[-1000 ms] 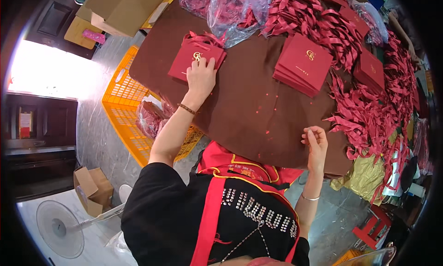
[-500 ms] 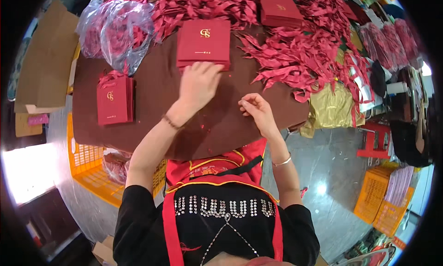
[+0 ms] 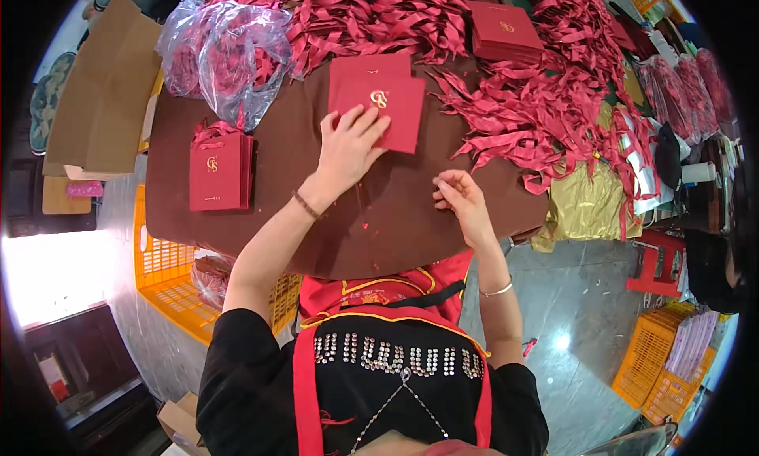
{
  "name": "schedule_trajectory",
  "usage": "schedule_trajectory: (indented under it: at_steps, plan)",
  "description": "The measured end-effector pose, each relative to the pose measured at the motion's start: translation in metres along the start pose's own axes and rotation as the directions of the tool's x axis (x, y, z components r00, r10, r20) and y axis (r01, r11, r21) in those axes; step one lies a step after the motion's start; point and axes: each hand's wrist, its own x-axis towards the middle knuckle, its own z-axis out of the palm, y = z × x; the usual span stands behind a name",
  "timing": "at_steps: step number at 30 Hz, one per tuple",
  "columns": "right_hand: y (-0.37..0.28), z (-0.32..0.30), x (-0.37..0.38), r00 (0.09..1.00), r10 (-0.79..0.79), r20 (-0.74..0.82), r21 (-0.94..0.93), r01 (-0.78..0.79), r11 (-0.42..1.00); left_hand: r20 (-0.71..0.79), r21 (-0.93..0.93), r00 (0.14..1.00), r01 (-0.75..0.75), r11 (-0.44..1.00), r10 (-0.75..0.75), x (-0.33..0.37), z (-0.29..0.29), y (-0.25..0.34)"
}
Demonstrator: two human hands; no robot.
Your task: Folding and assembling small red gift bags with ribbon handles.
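My left hand (image 3: 345, 150) has its fingers over the lower left part of a flat red paper gift bag (image 3: 399, 112) with a gold emblem, the thumb at its lower edge. This bag sits askew, slid toward me off a stack of matching bags (image 3: 370, 65). To the right, my right hand (image 3: 461, 201) hovers over the brown tabletop, thumb and fingertips closed together. Anything between those fingertips is too small to make out. At the table's left stand several red gift bags (image 3: 216, 174) with ribbon handles.
Red ribbons (image 3: 522, 116) lie heaped along the back and right of the brown table (image 3: 292, 179). Another stack of red bags (image 3: 506, 30) rests among them. A clear plastic bag (image 3: 237, 68) lies at back left; an orange crate (image 3: 178, 278) stands below the table's left edge.
The top bag has been pulled off its stack, toward me and rightward, under my left hand. My right hand stays closed beside it. The whole view has shifted slightly.
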Motion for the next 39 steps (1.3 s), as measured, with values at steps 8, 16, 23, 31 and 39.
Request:
schedule_trajectory:
  at_steps: [8,16,23,31,39]
  plan:
    - [-0.016,0.006,0.011,0.994,-0.064,-0.093,-0.126,0.052,0.991,0.063,-0.173,0.979,-0.179,0.968,0.192,-0.064,-0.019,0.075]
    - [-0.001,0.002,-0.006,0.934,-0.357,-0.024,-0.834,0.178,0.522,-0.070,-0.349,0.981,-0.195,0.917,0.182,0.020,-0.008,0.089]
    - [0.006,0.003,-0.032,0.948,-0.300,-0.103,-0.721,0.136,0.679,-0.151,-0.229,0.983,-0.136,0.964,0.102,0.100,0.060,0.131]
    - [0.016,-0.028,-0.034,0.980,-0.113,-0.163,-0.237,0.072,0.969,-0.179,-0.525,0.984,-0.110,0.844,0.016,0.067,-0.010,0.052]
    - [0.000,-0.039,-0.016,0.979,-0.081,-0.187,-0.233,0.036,0.972,0.326,-0.564,0.754,0.640,0.522,-0.570,-0.053,-0.037,-0.053]
